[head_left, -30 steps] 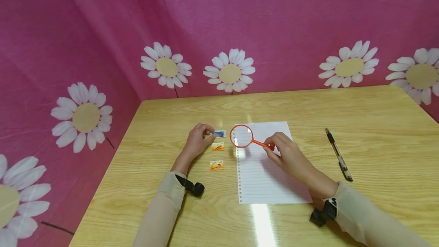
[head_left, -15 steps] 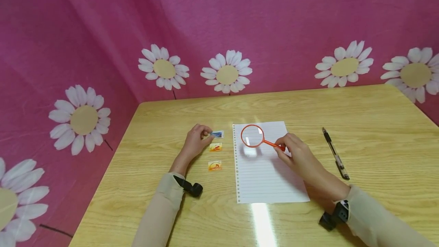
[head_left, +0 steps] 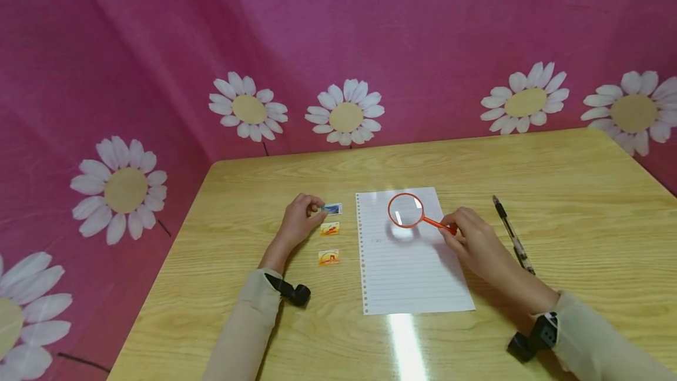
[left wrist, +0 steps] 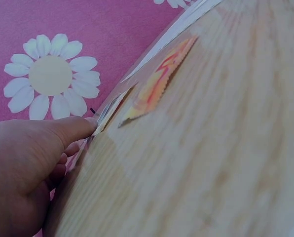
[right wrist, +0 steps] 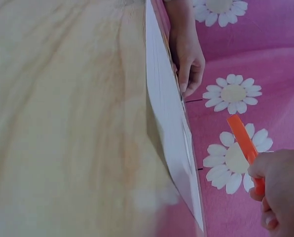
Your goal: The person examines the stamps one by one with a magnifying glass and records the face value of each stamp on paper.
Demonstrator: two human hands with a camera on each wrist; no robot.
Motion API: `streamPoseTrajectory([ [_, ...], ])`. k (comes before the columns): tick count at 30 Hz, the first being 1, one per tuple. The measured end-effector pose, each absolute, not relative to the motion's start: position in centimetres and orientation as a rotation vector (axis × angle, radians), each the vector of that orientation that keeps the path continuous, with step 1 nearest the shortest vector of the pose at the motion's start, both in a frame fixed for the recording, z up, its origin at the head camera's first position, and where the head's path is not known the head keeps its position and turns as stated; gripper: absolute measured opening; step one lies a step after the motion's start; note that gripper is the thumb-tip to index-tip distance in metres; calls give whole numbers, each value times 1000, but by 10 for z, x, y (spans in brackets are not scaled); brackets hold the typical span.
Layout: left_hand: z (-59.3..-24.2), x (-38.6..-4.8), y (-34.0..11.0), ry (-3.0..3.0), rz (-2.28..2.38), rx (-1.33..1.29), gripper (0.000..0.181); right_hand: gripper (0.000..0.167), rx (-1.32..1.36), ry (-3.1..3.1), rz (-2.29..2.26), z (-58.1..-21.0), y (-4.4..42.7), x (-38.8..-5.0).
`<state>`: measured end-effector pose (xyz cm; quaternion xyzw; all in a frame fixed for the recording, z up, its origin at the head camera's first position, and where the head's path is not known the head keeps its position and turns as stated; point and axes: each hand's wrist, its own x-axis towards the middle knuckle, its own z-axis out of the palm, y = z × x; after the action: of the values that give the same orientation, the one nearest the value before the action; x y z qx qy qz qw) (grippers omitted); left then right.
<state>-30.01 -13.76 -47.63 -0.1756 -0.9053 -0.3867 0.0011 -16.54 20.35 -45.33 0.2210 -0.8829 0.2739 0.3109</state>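
Note:
In the head view my left hand (head_left: pixel 297 223) pinches the left edge of a blue postage stamp (head_left: pixel 332 209) lying on the table. Nearer to me are two yellow and red stamps, an upper stamp (head_left: pixel 330 229) and a lower stamp (head_left: pixel 329 257). The left wrist view catches my thumb at the pinched stamp's edge, with a yellow stamp (left wrist: pixel 159 81) beyond. My right hand (head_left: pixel 478 246) grips the red handle of a magnifying glass (head_left: pixel 439 226), its round lens held above a lined sheet of paper (head_left: pixel 412 278). The orange-red handle (right wrist: pixel 243 138) also shows in the right wrist view.
To the right of the paper lies a black capped pen (head_left: pixel 512 231), partly behind my right hand. Faint writing marks the sheet's upper left. The wooden table (head_left: pixel 592 204) meets a pink curtain (head_left: pixel 423 28) with white flowers at its back and left.
My right hand has moved the magnifying glass rightward, from the paper's left edge to over its upper middle. The left hand stays at the blue stamp. The whole view has shifted slightly.

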Motion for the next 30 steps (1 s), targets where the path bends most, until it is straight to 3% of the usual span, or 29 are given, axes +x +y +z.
streamPoseTrajectory([
  [30,-476,-300,-138,-2846,-1183,-555,19,22,373,-2431,653,-457,248,-145],
])
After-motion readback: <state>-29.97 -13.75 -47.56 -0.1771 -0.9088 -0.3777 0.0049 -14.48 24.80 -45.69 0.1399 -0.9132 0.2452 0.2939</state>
